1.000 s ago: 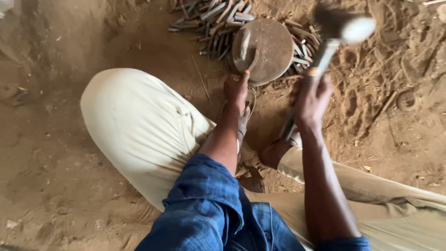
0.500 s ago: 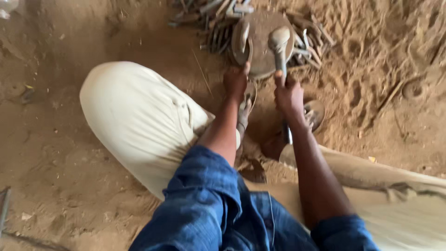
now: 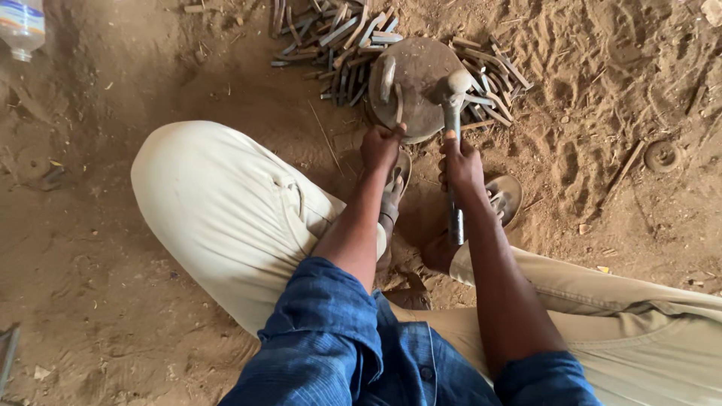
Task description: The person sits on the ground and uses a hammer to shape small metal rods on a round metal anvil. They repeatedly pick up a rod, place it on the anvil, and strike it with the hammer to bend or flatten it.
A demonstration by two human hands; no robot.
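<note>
I sit on sandy ground with a round rusty metal block [image 3: 421, 68] in front of me. My left hand [image 3: 381, 145] holds the near end of a thin flat metal strip [image 3: 398, 102] that lies on the block. Beside it on the block rests another curved metal piece [image 3: 387, 79]. My right hand [image 3: 460, 164] grips the metal handle of a hammer [image 3: 453, 113], whose head rests low at the block's right edge.
A heap of short metal strips [image 3: 342, 37] lies behind and around the block. A plastic bottle [image 3: 21, 26] stands at the top left. A small round metal disc [image 3: 662, 156] sits in the sand at right. My sandalled feet [image 3: 505, 197] are beneath my hands.
The hammer came down from raised at the upper right to the block. My left hand kept the strip in place on the block.
</note>
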